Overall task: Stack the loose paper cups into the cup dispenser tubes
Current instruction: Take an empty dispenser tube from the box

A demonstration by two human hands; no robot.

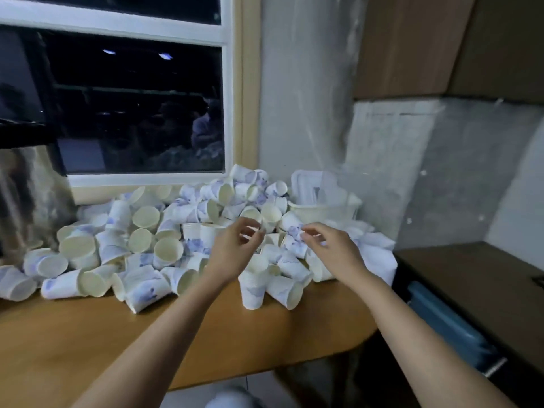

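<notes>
Reaching over the table (88,334), the left hand (235,245) and the right hand (329,248) hang with bent fingers just above the paper cups (141,240), but blur hides whether either one pinches a cup. The cups lie in a big loose heap along the back edge, up to the white basket (323,212) in the back right corner. I see no tube. A careless grab could knock cups off the front edge or squash a soft rim.

White blue-printed paper cups (164,251): matt. Orange-brown wooden tabletop (88,334): smooth, faint sheen. Cream plastic basket (323,212): smooth. Grey plaster wall (441,172): rough.
</notes>
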